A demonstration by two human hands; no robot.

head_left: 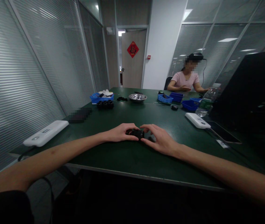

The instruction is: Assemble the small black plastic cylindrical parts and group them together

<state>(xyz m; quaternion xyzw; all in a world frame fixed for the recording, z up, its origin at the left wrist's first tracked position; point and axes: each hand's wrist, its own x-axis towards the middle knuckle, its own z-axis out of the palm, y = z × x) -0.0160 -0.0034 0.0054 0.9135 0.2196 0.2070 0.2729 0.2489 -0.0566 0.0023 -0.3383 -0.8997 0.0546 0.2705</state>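
Centre of frame: I am pinching a small black rounded object (135,133) between my left hand (119,133) and right hand (160,141), fingers closing narrowly on its ends, low over the dark green tabletop (127,158). I am judging it light, rigid and slightly slick, so I am gripping it at both ends.

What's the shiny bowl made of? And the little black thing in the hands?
The bowl looks like metal, probably steel: silvery with bright glints. The black thing between the left hand and right hand may be plastic: dark, too small to tell.
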